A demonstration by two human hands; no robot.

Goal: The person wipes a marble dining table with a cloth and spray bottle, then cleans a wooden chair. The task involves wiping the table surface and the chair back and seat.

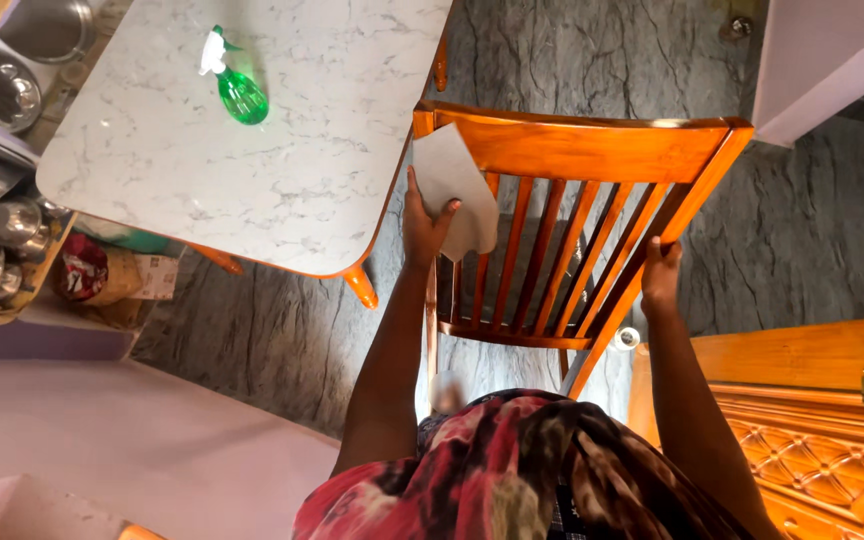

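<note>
cloth [452, 185] long axis up-down on chair [592, 150] back | left hand [424, 225] fingers gripping cloth | right hand [660, 275] fingers clasp chair post

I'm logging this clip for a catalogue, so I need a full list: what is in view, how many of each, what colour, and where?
chair: one, orange-brown wood with a slatted back, centre, beside the table
cloth: one, grey, pressed on the chair's left upright and slats
table: one, white marble-look top with a wood edge, upper left
spray bottle: one, green with a white head, lying on the table
steel pots and bowls: several, silver, on shelves at the far left
carved wooden door: one, orange-brown, lower right
floor: dark grey stone look
patterned garment: one, red, pink and black, bottom centre
left hand: holds the cloth against the chair
right hand: grips the chair's right upright
</note>
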